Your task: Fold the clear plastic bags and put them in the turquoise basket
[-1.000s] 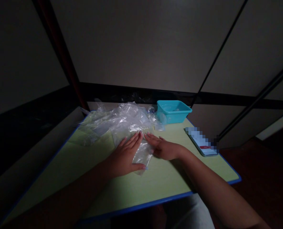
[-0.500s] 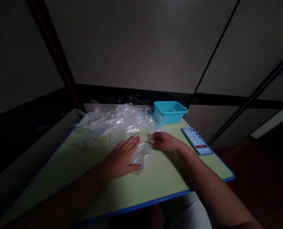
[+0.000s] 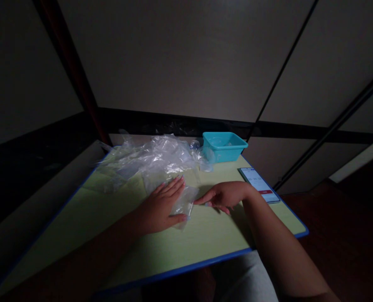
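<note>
A clear plastic bag (image 3: 183, 205) lies flat on the green table in the middle of the head view. On top of it rests my left hand (image 3: 161, 207), palm down with the fingers stretched out and the thumb apart. My right hand (image 3: 222, 196) is at the bag's right edge, its index finger extended to that edge and the other fingers loosely apart, holding nothing. Behind both hands is a crumpled heap of clear plastic bags (image 3: 167, 153), spread toward the left.
A turquoise basket (image 3: 225, 152) stands at the back right of the table (image 3: 211, 235), which has a blue edge. A phone (image 3: 258, 184) with a lit screen lies near the right edge. Cabinet panels (image 3: 180, 58) rise behind the table.
My right hand has moved slightly down toward me along the bag's edge, and its closed fingers have spread, with the index finger extended. My left hand has stayed on the bag.
</note>
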`<state>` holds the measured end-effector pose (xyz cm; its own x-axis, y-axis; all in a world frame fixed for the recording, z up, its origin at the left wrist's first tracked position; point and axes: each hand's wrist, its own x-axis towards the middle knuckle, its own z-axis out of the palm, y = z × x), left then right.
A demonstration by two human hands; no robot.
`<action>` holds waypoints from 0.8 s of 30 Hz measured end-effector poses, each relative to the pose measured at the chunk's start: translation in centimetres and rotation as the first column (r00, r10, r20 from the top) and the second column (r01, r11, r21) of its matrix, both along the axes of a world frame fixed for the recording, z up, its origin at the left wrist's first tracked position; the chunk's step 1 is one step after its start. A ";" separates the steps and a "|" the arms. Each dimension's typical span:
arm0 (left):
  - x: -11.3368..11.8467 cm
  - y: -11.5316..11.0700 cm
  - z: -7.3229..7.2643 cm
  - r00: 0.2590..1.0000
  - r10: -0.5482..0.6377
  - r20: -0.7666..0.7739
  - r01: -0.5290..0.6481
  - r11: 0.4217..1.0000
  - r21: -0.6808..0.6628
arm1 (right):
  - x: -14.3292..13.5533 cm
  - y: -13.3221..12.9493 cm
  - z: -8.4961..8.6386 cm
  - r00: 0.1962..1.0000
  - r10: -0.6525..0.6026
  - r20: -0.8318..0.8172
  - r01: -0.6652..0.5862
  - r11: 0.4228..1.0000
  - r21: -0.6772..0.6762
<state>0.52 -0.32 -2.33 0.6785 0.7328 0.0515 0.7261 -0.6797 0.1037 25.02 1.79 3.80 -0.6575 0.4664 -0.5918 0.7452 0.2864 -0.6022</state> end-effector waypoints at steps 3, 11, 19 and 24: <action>-0.1 0.1 -0.2 1.000 -0.014 0.000 0.014 1.000 0.010 | -0.1 0.1 -0.3 0.999 0.005 0.053 -0.003 1.000 -0.022; -0.1 0.0 -0.3 1.000 -0.010 -0.012 0.010 1.000 0.020 | -0.5 -0.2 0.1 0.991 0.055 0.121 -0.051 0.998 -0.038; 0.1 -0.1 0.0 1.000 -0.010 0.008 0.010 1.000 -0.005 | -0.8 -0.1 -0.2 0.982 0.087 0.166 -0.079 0.995 -0.056; 0.5 -0.3 0.6 0.999 -0.047 -0.003 0.047 0.998 -0.031 | -0.8 -0.1 -0.3 0.984 0.064 0.165 -0.056 0.997 -0.054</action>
<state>1.05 -0.58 -1.78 0.7123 0.7014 0.0269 0.6939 -0.7094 0.1230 24.21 1.70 3.52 -0.5740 0.3969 -0.7162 0.8184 0.3065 -0.4860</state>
